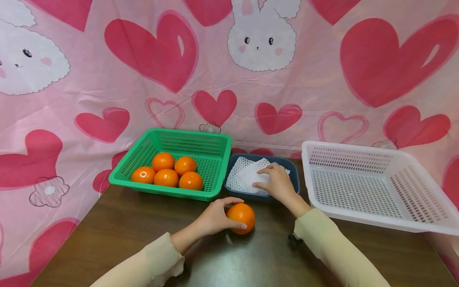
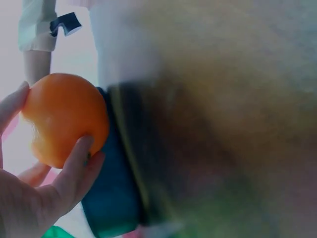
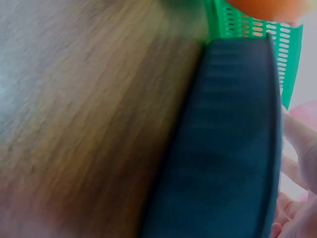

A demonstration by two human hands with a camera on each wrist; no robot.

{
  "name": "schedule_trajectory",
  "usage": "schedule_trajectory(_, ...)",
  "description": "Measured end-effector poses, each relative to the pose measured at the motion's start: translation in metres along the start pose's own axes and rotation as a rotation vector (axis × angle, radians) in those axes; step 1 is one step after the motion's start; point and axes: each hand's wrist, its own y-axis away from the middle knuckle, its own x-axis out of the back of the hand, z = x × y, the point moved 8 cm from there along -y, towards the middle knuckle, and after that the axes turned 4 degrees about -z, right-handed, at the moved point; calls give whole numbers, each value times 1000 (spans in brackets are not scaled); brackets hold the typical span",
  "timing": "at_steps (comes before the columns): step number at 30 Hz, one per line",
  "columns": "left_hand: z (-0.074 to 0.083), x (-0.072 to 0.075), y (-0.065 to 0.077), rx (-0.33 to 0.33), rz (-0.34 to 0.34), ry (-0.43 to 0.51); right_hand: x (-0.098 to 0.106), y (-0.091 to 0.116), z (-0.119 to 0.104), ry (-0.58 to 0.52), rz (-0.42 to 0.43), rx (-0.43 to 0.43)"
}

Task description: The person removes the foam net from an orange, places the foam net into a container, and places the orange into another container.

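Observation:
My left hand [image 1: 215, 217] grips an orange [image 1: 243, 218] between thumb and fingers just in front of the dark blue basin [image 1: 295, 177]. In the left wrist view, that same orange [image 2: 69, 116] has fingers around both sides. White foam fruit nets [image 1: 244, 175] lie piled in the basin. Over these nets reaches my right hand [image 1: 279, 182], thumb and fingers spread apart, holding nothing that I can see. The basin's side [image 3: 218, 144] fills much of the right wrist view and hides part of that hand's work.
A green basket [image 1: 165, 192] with several oranges [image 1: 166, 178] stands left of the basin. To the right is a white plastic basket [image 1: 362, 215]. All stand on a brown wooden table [image 1: 261, 259], before a pink cloth [image 1: 215, 52] printed with hearts and rabbits.

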Motion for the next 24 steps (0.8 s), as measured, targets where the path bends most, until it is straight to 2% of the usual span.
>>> schedule_trajectory(9, 37, 14, 13, -44, 37, 60, 13, 1, -16, -114, 70, 51)
schedule_trajectory(14, 52, 28, 21, -71, 64, 68, 16, 1, -21, -168, 67, 45)
schedule_trajectory(19, 57, 46, 26, -49, 108, 79, 19, 3, -29, -217, 51, 49)
schedule_trajectory(24, 59, 70, 28, -12, 180, 72, 19, 4, -39, -270, 44, 70)
